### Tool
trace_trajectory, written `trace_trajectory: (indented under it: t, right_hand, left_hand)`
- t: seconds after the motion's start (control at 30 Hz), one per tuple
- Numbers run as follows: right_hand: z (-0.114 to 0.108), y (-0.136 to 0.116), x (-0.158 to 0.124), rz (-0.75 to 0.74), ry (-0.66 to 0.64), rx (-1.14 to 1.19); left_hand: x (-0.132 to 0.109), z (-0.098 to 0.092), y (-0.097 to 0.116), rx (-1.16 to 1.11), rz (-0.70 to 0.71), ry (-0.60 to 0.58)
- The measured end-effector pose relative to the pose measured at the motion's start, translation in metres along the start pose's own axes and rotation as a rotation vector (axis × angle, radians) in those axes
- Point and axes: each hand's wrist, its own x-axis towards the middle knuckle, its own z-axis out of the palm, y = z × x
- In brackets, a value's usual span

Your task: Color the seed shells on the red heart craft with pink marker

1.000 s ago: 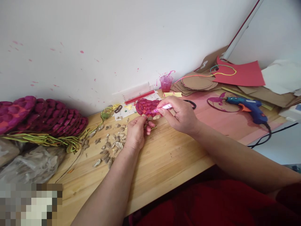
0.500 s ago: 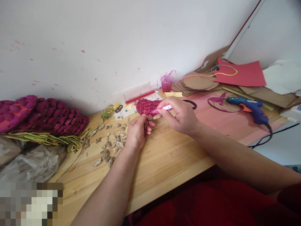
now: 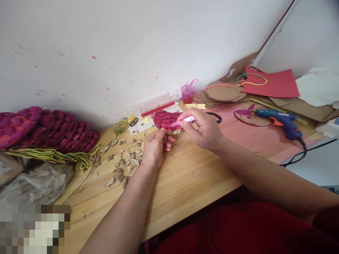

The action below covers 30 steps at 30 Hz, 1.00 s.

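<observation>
My left hand grips the near edge of a disc covered in peanut shells, most of them painted magenta. A few shells along its near edge are still bare tan. Between the thumb and fingers of my right hand is a paintbrush with a white handle. Its pink, paint-wet tip touches the shells near the middle of the disc. Loose peanut shells lie scattered on the wooden table, left of my left hand.
Magenta shell-covered discs are stacked at the left, beside green cords and a plastic bag. A cup of pink paint stands by the wall. Cardboard rounds, red paper and a blue glue gun lie at the right.
The brush tip has shifted slightly left across the disc, and my right hand has moved a little with it. My left hand keeps its hold in the same place.
</observation>
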Motion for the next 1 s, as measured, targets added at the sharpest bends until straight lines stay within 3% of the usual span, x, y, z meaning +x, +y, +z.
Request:
trace_trajectory:
  t: [0.33,0.53,1.0]
  right_hand:
    - [-0.0005,-0.0002,0.0007,0.018,0.037,0.018]
    - [0.0007,-0.0029,0.0002,0.014,-0.029,0.073]
    - [0.0002,-0.0039,0.0001,0.016,-0.028,0.02]
  left_hand:
    - [-0.0003,0.0001,-0.0022,0.036,0.021,0.008]
    - [-0.0003,0.0003,-0.0039,0.066,0.037,-0.011]
    - [-0.0025,0.0015,-0.0032,0.116,0.047,-0.021]
